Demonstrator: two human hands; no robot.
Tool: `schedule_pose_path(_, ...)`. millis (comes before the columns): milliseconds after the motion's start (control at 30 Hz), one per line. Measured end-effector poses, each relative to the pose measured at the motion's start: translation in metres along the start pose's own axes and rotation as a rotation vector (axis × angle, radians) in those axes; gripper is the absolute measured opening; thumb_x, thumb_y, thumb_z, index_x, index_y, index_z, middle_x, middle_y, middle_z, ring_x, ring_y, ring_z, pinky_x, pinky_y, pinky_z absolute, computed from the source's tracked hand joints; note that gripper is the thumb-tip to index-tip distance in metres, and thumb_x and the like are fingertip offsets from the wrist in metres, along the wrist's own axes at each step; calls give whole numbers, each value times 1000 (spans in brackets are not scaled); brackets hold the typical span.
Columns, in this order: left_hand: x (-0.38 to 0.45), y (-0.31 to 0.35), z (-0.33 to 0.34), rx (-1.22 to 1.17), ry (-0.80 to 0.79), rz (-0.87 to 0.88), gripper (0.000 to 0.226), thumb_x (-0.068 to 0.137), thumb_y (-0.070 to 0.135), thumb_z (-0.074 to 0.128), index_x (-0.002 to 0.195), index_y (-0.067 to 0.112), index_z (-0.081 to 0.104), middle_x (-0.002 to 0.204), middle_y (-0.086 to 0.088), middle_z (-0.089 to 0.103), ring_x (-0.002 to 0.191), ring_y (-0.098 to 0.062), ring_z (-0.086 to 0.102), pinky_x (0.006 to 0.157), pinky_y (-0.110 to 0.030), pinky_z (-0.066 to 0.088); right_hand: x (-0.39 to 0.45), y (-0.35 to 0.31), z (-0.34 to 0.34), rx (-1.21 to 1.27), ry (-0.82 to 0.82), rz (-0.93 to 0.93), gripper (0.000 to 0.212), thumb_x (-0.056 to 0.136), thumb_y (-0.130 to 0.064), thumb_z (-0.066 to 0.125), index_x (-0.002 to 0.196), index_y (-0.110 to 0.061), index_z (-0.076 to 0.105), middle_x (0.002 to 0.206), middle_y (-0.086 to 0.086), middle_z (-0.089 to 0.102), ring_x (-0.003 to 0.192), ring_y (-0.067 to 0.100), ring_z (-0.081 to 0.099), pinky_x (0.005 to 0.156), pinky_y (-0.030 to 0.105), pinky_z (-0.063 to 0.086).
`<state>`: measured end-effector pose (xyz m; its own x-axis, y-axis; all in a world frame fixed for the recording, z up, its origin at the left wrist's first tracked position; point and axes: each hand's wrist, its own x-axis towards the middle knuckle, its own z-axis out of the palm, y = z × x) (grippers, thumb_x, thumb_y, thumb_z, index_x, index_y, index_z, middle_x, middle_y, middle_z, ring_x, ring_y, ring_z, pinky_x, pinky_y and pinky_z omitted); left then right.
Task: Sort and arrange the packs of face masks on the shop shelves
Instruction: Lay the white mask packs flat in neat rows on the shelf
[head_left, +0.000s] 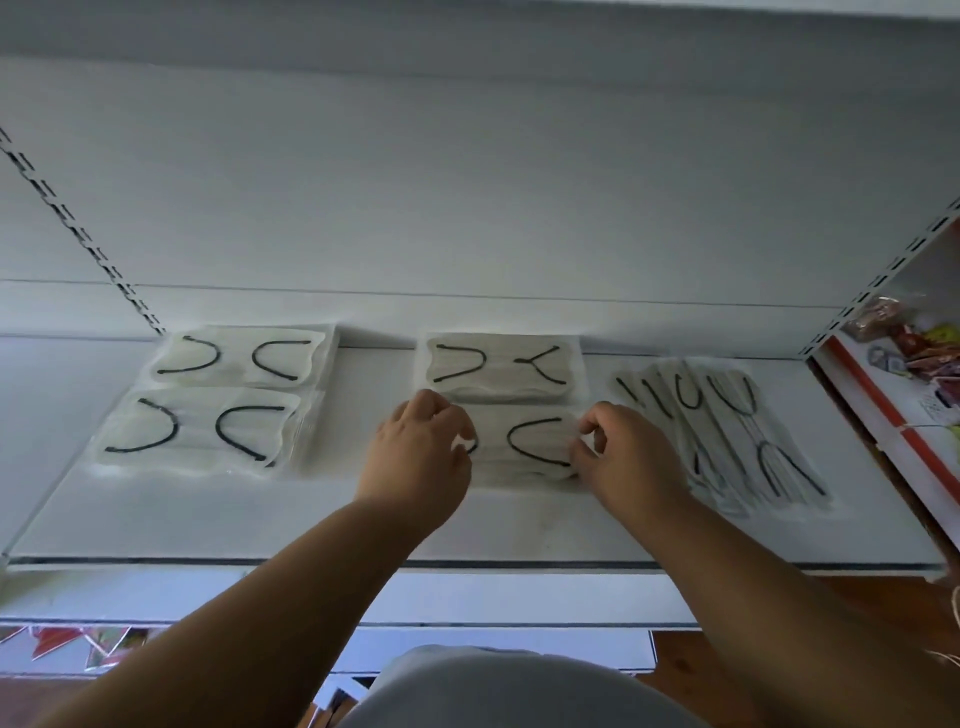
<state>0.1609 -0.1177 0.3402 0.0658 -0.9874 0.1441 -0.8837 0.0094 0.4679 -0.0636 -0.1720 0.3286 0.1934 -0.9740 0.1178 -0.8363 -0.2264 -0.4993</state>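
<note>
Two hands grip one mask pack (524, 441) at the shelf's (311, 519) middle front: left hand (421, 452) and right hand (618, 457) each pinch a side edge in curled fingers, squaring it against the pack behind (501, 369). Next, I judge, comes the loose pile (727, 431) to the right, which needs stacking. No writing or brand can be read on any pack.

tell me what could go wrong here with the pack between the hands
1. The left hand and right hand pinch only the ends of the front middle pack; the slippery wrap could slip or buckle.
2. It touches the back middle pack, so sliding it could push that one askew.
3. The loose fanned pile lies right beside the right hand; a wrist bump could scatter it further.
</note>
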Motion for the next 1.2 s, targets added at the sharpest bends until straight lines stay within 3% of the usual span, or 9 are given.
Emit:
schedule_pose_path(300,8,83,27,-258,-220,83,26,90,14,59,107,32,66,110,13,56,87,-4,61,77,-15,50,-11,48,-43,46,68,1,11,90,-26,65,86,-17,64,81,-3,62,74,14,58,64,28,45)
schedule_pose_path(367,11,106,37,-429,-326,-54,24,92,14,61,108,31,65,107,13,62,89,-4,63,71,-9,48,-10,70,-54,0,97,48,10,91,-24,63,94,-15,67,92,0,64,86,18,60,73,29,46)
schedule_pose_path(500,25,158,53,-1127,-561,-540,23,95,12,62,118,19,63,124,-7,63,116,-22,59,102,-38,50,-2,117,-70,-128,-98,276,21,84,-37,54,93,-21,63,96,-1,64,90,22,62,80,39,55)
schedule_pose_path(667,49,201,81,-1030,-395,-725,33,97,16,59,128,6,58,90,3,54,92,-18,54,102,-45,46,-6,148,-77,55,-156,163,17,87,-35,47,94,-29,61,100,-4,62,93,17,60,80,35,54)
schedule_pose_path(833,62,225,106,-1113,-192,-956,11,91,13,67,93,3,67,92,-14,67,85,-28,67,85,-43,58,-7,164,-91,18,-226,142,19,85,-33,48,89,-25,64,94,-5,62,87,17,61,77,39,56)
schedule_pose_path(933,65,236,120,-1071,-166,-980,14,87,16,72,89,3,66,79,-15,63,71,-28,60,67,-36,51,-11,169,-87,181,-282,6,17,95,-18,52,104,-22,66,101,-8,56,95,14,57,82,24,46)
schedule_pose_path(1033,61,241,124,-975,-173,-876,8,87,12,71,90,6,66,85,-14,66,70,-23,61,60,-28,48,-18,172,-86,382,-232,-12,19,97,-13,55,113,-18,64,106,-8,55,102,14,56,91,27,48)
schedule_pose_path(1133,51,238,119,-1155,-148,-803,14,88,2,68,102,3,71,99,-19,75,86,-32,73,78,-41,61,-16,182,-87,444,-56,69,39,90,-24,70,125,-22,55,115,-10,52,107,11,53,93,30,50)
schedule_pose_path(1200,41,233,113,-1301,-140,-779,23,88,-1,67,111,-2,69,107,-22,73,99,-38,72,89,-50,58,-9,182,-96,531,-127,198,53,85,-30,77,128,-25,48,115,-8,57,100,12,59,84,33,56)
